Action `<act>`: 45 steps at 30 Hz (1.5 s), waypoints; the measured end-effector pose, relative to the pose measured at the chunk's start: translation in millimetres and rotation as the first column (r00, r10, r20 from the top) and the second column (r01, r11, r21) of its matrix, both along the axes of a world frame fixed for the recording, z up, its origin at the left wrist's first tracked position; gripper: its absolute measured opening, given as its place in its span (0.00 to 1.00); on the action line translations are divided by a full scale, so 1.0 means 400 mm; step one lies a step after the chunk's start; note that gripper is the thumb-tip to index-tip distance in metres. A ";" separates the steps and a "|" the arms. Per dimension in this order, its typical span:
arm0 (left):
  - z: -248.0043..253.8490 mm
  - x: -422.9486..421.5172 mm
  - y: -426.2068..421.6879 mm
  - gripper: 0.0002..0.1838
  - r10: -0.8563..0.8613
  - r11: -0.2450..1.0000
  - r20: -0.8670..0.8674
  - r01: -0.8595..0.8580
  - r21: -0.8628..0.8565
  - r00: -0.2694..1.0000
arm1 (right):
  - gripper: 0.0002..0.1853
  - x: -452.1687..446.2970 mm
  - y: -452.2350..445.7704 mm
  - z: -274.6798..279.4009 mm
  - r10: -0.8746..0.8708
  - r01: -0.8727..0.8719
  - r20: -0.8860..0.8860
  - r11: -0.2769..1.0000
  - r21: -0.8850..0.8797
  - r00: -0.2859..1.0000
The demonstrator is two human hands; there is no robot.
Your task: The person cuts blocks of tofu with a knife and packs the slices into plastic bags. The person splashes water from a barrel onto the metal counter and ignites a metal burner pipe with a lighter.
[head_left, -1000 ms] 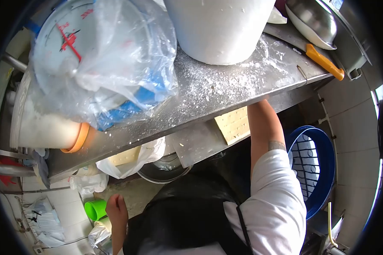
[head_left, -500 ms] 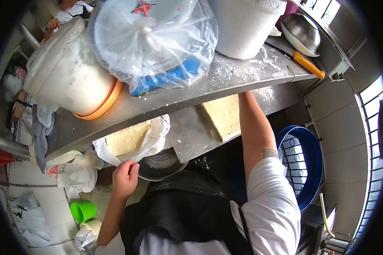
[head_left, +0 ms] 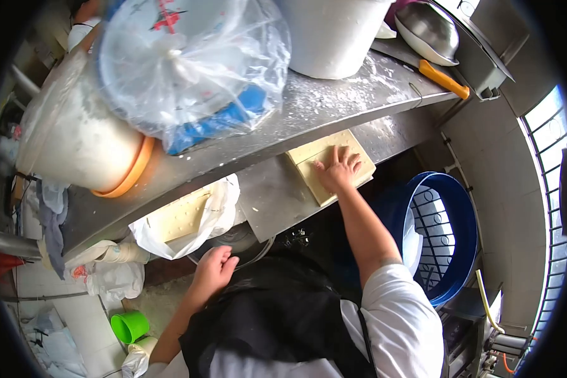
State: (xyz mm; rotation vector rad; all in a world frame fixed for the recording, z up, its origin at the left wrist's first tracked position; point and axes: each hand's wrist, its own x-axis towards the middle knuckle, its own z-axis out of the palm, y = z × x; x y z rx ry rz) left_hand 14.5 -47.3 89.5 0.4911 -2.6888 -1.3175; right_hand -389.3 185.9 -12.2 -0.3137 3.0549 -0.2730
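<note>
My right hand lies with fingers spread on a pale yellow slab with a dimpled surface. It sits on the lower metal surface, and a seam or step shows across its top. My left hand is curled closed in front of my apron, with nothing visible in it. Just beyond it, a white plastic bag lies opened around another pale yellow dimpled slab. The left hand appears apart from that bag.
A raised metal shelf overhangs the slabs, carrying a plastic-wrapped tub, a floury bucket, a white bucket and an orange-handled knife. A blue barrel stands right. Another person is partly visible far left.
My right hand has come out from under the shelf onto the slab's top. My left hand has left the bag's edge and drawn right, towards my body. The view has shifted.
</note>
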 end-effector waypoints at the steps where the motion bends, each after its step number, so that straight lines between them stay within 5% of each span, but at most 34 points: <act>1: -0.038 -0.041 0.000 0.21 -0.109 0.988 -0.030 0.105 -0.116 0.994 | 0.52 0.018 0.005 0.022 0.007 -0.007 0.038 1.000 -0.008 0.999; 4: -0.114 -0.180 0.042 0.27 -0.321 0.916 0.016 0.315 -0.250 0.947 | 0.53 0.031 0.044 0.053 0.034 -0.033 0.062 0.999 -0.026 0.998; 5: -0.159 -0.228 0.043 0.42 -0.367 0.870 0.190 0.408 -0.278 0.911 | 0.52 0.016 0.064 0.045 0.062 -0.060 0.040 0.997 -0.040 0.997; 6: -0.162 -0.280 0.058 0.42 -0.385 0.861 0.183 0.423 -0.281 0.905 | 0.52 -0.006 0.085 0.045 0.042 -0.041 0.032 0.998 -0.040 0.999; 8: -0.170 -0.356 0.105 0.59 -0.342 0.735 0.432 0.524 -0.431 0.834 | 0.50 -0.034 0.134 0.037 0.169 -0.169 0.030 0.986 0.003 0.985; 10: -0.214 -0.396 0.120 0.69 -0.374 0.728 0.510 0.585 -0.356 0.775 | 0.44 -0.055 0.192 0.029 0.171 -0.173 -0.031 0.984 -0.053 0.985; 11: -0.229 -0.400 0.132 0.69 -0.355 0.721 0.521 0.582 -0.376 0.776 | 0.39 -0.067 0.220 0.028 0.008 -0.083 -0.206 0.930 -0.358 0.978; 12: -0.229 -0.405 0.145 0.69 -0.334 0.712 0.533 0.579 -0.398 0.778 | 0.35 -0.077 0.246 0.032 -0.195 -0.058 -0.321 0.770 -0.635 0.927; 15: -0.288 -0.410 0.151 0.70 -0.355 0.703 0.470 0.562 -0.436 0.808 | 0.31 -0.038 0.314 0.310 -0.422 -0.373 -0.687 0.612 -0.697 0.591; 18: -0.299 -0.415 0.159 0.70 -0.374 0.698 0.406 0.541 -0.469 0.834 | 0.28 -0.003 0.338 0.658 -0.349 -0.504 -0.928 0.783 -0.365 0.129; 20: -0.296 -0.414 0.156 0.70 -0.358 0.703 0.444 0.550 -0.450 0.821 | 0.19 -0.030 0.354 0.804 -0.111 -0.392 -0.970 0.900 -0.191 0.216; 23: -0.298 -0.418 0.151 0.69 -0.370 0.705 0.465 0.569 -0.423 0.804 | 0.22 -0.111 0.337 0.888 0.277 -0.371 -0.820 0.925 0.086 0.501; 27: -0.311 -0.425 0.128 0.60 -0.388 0.695 0.442 0.572 -0.436 0.809 | 0.20 -0.071 0.354 0.961 0.416 -0.330 -0.580 0.909 0.253 0.700; 29: -0.327 -0.422 0.115 0.58 -0.399 0.695 0.420 0.567 -0.441 0.815 | 0.20 0.036 0.373 0.976 0.302 -0.287 -0.440 0.953 0.101 0.846; 34: -0.341 -0.394 0.111 0.42 -0.419 0.697 0.124 0.406 -0.591 0.900 | 0.20 0.356 0.458 0.870 0.104 -0.184 -0.539 0.978 -0.096 0.836; 38: -0.342 -0.397 0.126 0.31 -0.450 0.715 0.091 0.420 -0.558 0.888 | 0.26 0.559 0.533 0.722 -0.152 0.037 -0.483 0.970 -0.240 0.862; 41: -0.317 -0.412 0.132 0.20 -0.514 0.703 0.089 0.478 -0.526 0.853 | 0.34 0.659 0.493 0.570 -0.451 0.328 -0.076 0.744 -0.582 0.889; 42: -0.315 -0.425 0.147 0.17 -0.600 0.718 0.050 0.565 -0.408 0.798 | 0.35 0.677 0.483 0.458 -0.358 0.168 -0.045 0.543 -0.823 0.933; 43: -0.312 -0.439 0.168 0.15 -0.674 0.708 -0.001 0.646 -0.284 0.739 | 0.34 0.706 0.466 0.395 -0.348 0.359 0.204 0.474 -0.804 0.915; 44: -0.262 -0.455 0.213 0.15 -0.673 0.737 -0.120 0.676 -0.014 0.730 | 0.33 0.716 0.426 0.313 -0.288 0.310 0.202 0.408 -0.859 0.936; 45: -0.164 -0.487 0.256 0.19 -0.708 0.703 0.087 0.688 0.180 0.701 | 0.32 0.712 0.378 0.275 -0.212 0.256 0.175 0.460 -0.850 0.962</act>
